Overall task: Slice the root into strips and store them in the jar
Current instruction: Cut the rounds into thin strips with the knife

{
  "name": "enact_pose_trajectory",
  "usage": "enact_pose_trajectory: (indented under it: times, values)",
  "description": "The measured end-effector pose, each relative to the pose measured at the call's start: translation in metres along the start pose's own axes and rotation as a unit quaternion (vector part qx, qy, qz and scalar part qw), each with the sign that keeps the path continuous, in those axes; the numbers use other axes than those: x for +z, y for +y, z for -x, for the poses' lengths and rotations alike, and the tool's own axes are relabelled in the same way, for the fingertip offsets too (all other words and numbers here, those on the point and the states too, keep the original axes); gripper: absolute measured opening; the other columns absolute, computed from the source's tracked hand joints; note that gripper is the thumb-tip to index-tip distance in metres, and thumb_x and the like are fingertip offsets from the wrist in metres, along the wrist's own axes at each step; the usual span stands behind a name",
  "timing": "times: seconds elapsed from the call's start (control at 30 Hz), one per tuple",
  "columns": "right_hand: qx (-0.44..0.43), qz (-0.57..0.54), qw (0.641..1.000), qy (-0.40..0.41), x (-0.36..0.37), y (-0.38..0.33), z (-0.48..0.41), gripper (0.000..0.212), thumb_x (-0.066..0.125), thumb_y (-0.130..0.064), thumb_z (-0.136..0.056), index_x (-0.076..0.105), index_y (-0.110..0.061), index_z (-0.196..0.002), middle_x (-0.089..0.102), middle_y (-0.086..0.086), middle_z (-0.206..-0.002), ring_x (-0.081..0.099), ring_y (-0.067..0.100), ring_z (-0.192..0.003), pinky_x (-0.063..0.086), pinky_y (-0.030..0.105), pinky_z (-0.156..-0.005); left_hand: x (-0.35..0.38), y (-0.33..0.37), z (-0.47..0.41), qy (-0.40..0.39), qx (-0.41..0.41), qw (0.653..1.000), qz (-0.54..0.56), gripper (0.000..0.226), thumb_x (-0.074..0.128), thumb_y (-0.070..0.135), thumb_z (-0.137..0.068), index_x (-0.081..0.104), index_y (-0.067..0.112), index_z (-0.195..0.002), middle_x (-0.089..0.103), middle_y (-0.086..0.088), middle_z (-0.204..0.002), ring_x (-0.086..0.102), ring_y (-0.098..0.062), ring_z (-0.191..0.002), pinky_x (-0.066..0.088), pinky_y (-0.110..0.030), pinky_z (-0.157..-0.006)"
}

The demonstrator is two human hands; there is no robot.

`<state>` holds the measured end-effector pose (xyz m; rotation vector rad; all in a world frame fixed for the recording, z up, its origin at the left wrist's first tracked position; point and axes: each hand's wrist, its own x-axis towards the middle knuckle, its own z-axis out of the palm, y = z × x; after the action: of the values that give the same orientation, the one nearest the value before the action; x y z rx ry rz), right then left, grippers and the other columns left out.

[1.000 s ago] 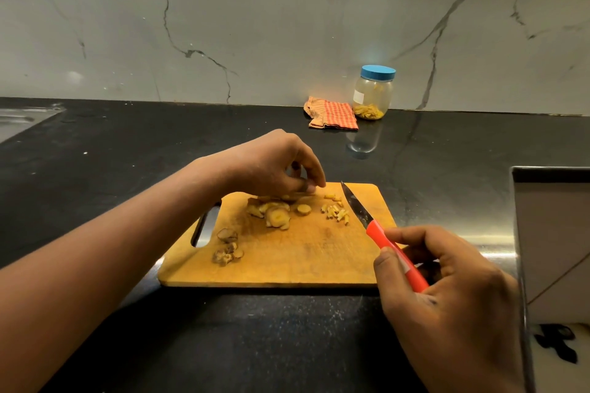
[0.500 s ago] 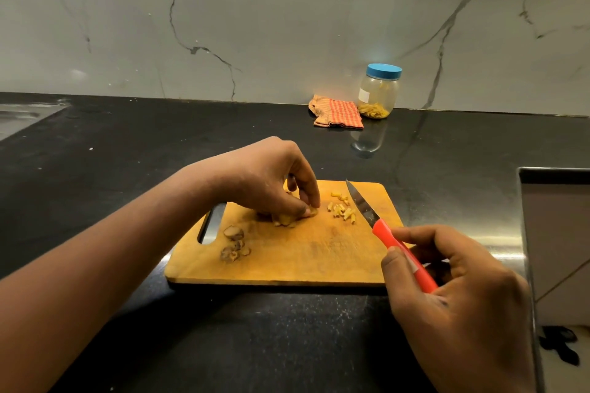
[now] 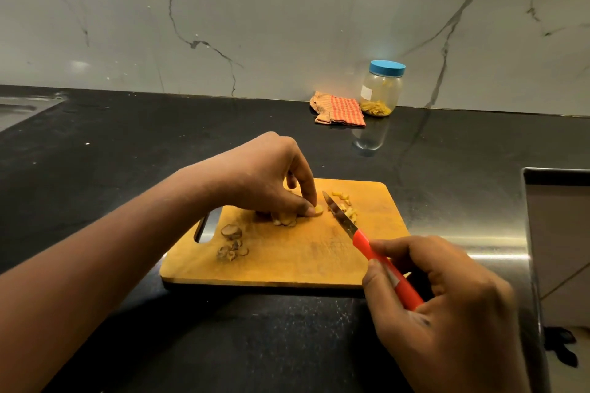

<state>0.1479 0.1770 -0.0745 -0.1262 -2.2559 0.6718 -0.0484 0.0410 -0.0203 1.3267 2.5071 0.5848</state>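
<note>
At the left of the wooden cutting board (image 3: 287,268) lies a loose cluster of brown peel scraps (image 3: 231,242), about half a dozen; we cannot count them exactly. Our left hand (image 3: 268,179) arches over the pale root slices (image 3: 284,219). Its fingers (image 3: 308,198) are curled down and pin one round slice (image 3: 318,210) flat to the board.

Just to the right, the knife (image 3: 362,241) angles in with its tip past that slice. Whether the edge touches the board we cannot tell.

To cut well, we should:
- keep our fingertips tucked back from the blade
- start at the slice's right edge
- make narrow parallel cuts toward the fingers
- nudge each cut piece right

There a small heap of yellow strips (image 3: 346,206) is waiting, perhaps eight or ten.

Well behind the board, on the black surface (image 3: 127,153), a checked cloth (image 3: 340,110) lies just beside the jar (image 3: 381,89). The jar's blue lid (image 3: 387,68) is on and some strips are already inside. Nearest us on the right, our right hand (image 3: 447,303) is wrapped around the knife's red handle.

We count one board, one knife, one cloth, one jar, one pinned slice and a few more slices half hidden under the hand.
</note>
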Motion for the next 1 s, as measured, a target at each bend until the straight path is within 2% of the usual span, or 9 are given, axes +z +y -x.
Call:
enact_pose_trajectory:
  times: [0.17, 0.23, 0.33, 0.5, 0.67, 0.83, 1.0]
  values:
    - [-0.017, 0.004, 1.0, -0.006, 0.001, 0.001, 0.0, 0.012, 0.074, -0.022, -0.073, 0.072, -0.02, -0.085, 0.063, -0.011, -0.074, 0.056, -0.004, -0.059, 0.045, 0.005, -0.056, 0.004, -0.001, -0.002, 0.009, 0.0, 1.0, 0.008, 0.012, 0.077, 0.036, -0.08, 0.078, 0.03, -0.09, 0.068, 0.015, -0.1, 0.061, -0.006, -0.094, 0.057, -0.032, -0.085]
    - [-0.019, 0.003, 1.0, -0.012, 0.001, 0.002, 0.001, 0.014, 0.077, -0.019, -0.072, 0.073, -0.02, -0.085, 0.063, -0.011, -0.074, 0.056, -0.003, -0.06, 0.044, 0.005, -0.056, 0.003, -0.001, -0.002, 0.011, 0.001, 1.0, 0.011, 0.012, 0.077, 0.035, -0.08, 0.078, 0.029, -0.09, 0.068, 0.015, -0.098, 0.061, -0.006, -0.093, 0.057, -0.031, -0.084]
    - [-0.026, 0.008, 1.0, -0.01, 0.001, 0.002, 0.0, 0.013, 0.072, -0.021, -0.071, 0.073, -0.02, -0.084, 0.061, -0.011, -0.072, 0.053, -0.002, -0.062, 0.037, -0.001, -0.058, 0.003, -0.001, -0.002, 0.011, 0.002, 1.0, 0.017, 0.013, 0.077, 0.036, -0.079, 0.078, 0.03, -0.09, 0.069, 0.015, -0.097, 0.061, -0.006, -0.092, 0.057, -0.031, -0.082]
    - [-0.037, 0.014, 0.999, -0.012, 0.002, 0.001, 0.0, 0.014, 0.071, -0.022, -0.069, 0.073, -0.018, -0.082, 0.06, -0.01, -0.069, 0.051, -0.002, -0.061, 0.035, -0.003, -0.059, 0.003, -0.002, -0.002, 0.013, -0.001, 0.999, 0.029, 0.014, 0.078, 0.037, -0.078, 0.079, 0.03, -0.09, 0.07, 0.014, -0.097, 0.062, -0.007, -0.091, 0.057, -0.032, -0.081]
    - [-0.049, 0.021, 0.998, -0.035, 0.004, 0.003, 0.0, 0.014, 0.071, -0.022, -0.07, 0.073, -0.017, -0.083, 0.06, -0.009, -0.071, 0.053, -0.003, -0.058, 0.042, 0.005, -0.058, 0.004, -0.002, -0.003, 0.012, -0.001, 0.999, 0.03, 0.014, 0.078, 0.036, -0.078, 0.079, 0.03, -0.09, 0.07, 0.013, -0.098, 0.062, -0.007, -0.092, 0.057, -0.033, -0.081]
    - [-0.077, 0.06, 0.992, -0.074, 0.009, 0.002, -0.007, 0.012, 0.07, -0.02, -0.071, 0.072, -0.015, -0.082, 0.058, -0.006, -0.071, 0.052, 0.002, -0.058, 0.041, 0.007, -0.061, 0.004, -0.002, -0.004, 0.007, 0.0, 1.0, 0.028, 0.015, 0.078, 0.034, -0.079, 0.079, 0.029, -0.092, 0.07, 0.013, -0.098, 0.063, -0.007, -0.093, 0.058, -0.035, -0.083]
    - [-0.086, 0.075, 0.987, -0.117, 0.014, 0.002, -0.01, 0.012, 0.07, -0.018, -0.074, 0.07, -0.016, -0.085, 0.057, -0.005, -0.075, 0.053, 0.005, -0.059, 0.043, 0.009, -0.053, 0.004, -0.002, -0.003, 0.007, 0.003, 1.0, 0.03, 0.013, 0.078, 0.034, -0.079, 0.079, 0.028, -0.091, 0.07, 0.012, -0.098, 0.063, -0.008, -0.095, 0.057, -0.037, -0.085]
